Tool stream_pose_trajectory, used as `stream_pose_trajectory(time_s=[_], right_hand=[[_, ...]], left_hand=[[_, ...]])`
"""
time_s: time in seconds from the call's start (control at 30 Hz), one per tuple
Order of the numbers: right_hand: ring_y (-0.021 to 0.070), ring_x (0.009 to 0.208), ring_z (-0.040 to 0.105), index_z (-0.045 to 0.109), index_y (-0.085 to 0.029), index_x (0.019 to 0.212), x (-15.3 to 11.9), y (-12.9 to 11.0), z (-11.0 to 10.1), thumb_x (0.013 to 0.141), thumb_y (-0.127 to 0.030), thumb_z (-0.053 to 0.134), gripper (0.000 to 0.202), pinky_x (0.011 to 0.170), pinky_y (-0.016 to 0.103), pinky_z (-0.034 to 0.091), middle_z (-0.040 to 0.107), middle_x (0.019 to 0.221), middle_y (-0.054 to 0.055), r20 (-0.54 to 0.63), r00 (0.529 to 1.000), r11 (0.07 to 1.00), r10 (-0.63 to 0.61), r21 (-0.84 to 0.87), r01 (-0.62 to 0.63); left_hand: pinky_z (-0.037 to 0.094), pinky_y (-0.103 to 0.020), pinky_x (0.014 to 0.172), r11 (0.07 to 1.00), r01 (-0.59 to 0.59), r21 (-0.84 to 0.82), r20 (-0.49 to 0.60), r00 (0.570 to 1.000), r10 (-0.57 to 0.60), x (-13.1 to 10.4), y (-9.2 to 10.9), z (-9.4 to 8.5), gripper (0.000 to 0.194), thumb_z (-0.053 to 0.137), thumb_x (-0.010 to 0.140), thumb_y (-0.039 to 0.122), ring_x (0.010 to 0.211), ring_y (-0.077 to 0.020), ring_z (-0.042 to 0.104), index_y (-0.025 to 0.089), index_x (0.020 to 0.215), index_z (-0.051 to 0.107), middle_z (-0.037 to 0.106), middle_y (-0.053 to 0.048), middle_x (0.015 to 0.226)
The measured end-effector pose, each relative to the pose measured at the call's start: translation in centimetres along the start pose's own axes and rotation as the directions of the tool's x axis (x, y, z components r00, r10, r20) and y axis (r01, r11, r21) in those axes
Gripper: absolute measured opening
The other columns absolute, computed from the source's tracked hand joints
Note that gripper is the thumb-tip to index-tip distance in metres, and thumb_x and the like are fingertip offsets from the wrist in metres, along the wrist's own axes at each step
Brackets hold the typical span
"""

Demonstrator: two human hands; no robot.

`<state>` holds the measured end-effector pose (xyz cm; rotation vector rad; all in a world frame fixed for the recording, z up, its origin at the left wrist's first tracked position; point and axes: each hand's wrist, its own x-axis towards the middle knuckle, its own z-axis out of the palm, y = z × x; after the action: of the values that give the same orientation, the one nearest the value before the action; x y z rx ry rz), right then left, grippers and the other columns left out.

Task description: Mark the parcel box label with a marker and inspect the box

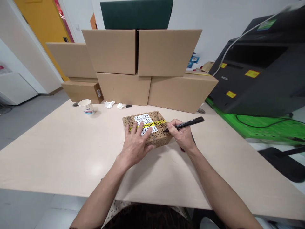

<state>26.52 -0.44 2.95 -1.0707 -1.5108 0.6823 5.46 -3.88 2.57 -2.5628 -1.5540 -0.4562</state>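
Note:
A small cardboard box (162, 133) covered in black marks lies on the table (95, 152), with a white label (143, 119) and yellow tape (159, 122) across its top. My left hand (136, 140) rests on the box's near left part, fingers spread over the label. My right hand (182, 135) is closed around a black marker (190, 123), its tip at the box's top right side. Something dark and red, partly hidden, lies under my right hand.
Large cardboard boxes (124, 88) are stacked along the back, with a dark green box (137, 14) on top. A paper cup (87, 107) stands at the back left. Crumpled tissues (109, 104) and a small black cap (128, 106) lie nearby. A dark machine (252, 86) is at the right.

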Motion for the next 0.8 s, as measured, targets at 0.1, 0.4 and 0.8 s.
stream_pose_trajectory(time_s=[0.1,0.4,0.8], right_hand=[[0.011,0.054,0.039,0.051,-0.023,0.06,-0.3,0.0,-0.1,0.082,-0.039,0.062,0.03,0.053,0.026,0.03,0.045,0.057,-0.005,0.042,0.999,1.0,0.003,-0.029,-0.002],[0.011,0.054,0.038,0.049,-0.023,0.06,-0.5,0.1,-0.5,0.083,-0.038,0.061,0.03,0.052,0.027,0.029,0.044,0.057,-0.005,0.097,0.995,0.998,0.001,-0.06,0.005],[0.0144,0.055,0.043,0.054,-0.024,0.063,0.6,3.6,-3.1,0.088,-0.05,0.062,0.036,0.057,0.029,0.038,0.049,0.057,-0.004,-0.282,0.959,0.997,0.0,-0.078,-0.023]], left_hand=[[0.032,-0.074,0.118,1.0,0.001,0.004,0.005,1.0,-0.001,0.0,0.1,-0.2,0.067,0.074,0.089,0.049,0.148,-0.0498,0.044,0.027,0.15,0.057,0.049,-0.022,0.16],[0.031,-0.074,0.119,1.0,0.0,0.022,0.022,1.0,-0.001,0.0,0.0,-0.1,0.068,0.072,0.091,0.051,0.15,-0.0489,0.042,0.027,0.152,0.054,0.047,-0.021,0.162],[0.032,-0.075,0.117,1.0,-0.002,-0.012,0.007,1.0,0.002,0.1,-0.3,0.0,0.068,0.074,0.089,0.051,0.148,-0.0501,0.043,0.028,0.15,0.055,0.048,-0.021,0.161]])
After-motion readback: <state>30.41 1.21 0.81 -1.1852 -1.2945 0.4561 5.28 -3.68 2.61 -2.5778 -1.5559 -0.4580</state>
